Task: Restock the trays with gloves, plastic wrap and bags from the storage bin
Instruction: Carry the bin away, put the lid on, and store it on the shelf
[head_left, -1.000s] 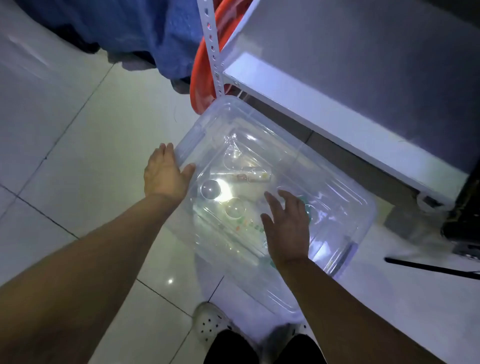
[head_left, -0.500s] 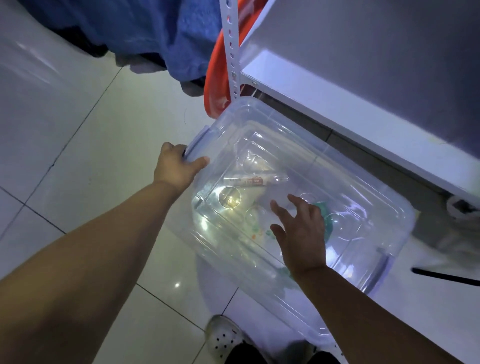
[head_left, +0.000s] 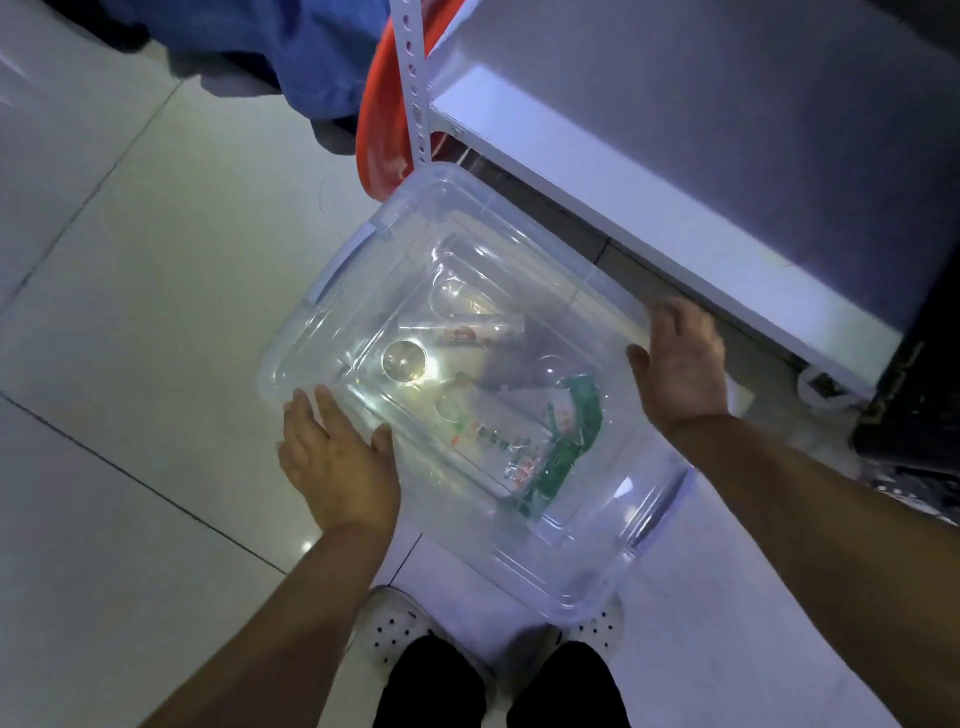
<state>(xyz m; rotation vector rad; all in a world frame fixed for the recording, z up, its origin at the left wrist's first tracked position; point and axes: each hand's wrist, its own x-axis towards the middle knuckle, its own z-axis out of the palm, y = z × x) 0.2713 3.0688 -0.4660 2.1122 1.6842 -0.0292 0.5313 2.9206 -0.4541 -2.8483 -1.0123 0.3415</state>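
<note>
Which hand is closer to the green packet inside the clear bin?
Right. The right hand is at the far edge of the clear bin, just beyond the green packet; the left hand is at the opposite edge, farther off.

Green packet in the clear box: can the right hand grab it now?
Probably not yet. The clear lid covers the storage bin, so the green packet lies under it. The right hand is at the lid's far edge, outside the bin.

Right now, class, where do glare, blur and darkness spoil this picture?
Head view: bright glare washes the middle of the storage bin lid; the right hand is motion-blurred, the left hand sharper; the frame's corners fall dim.
</note>
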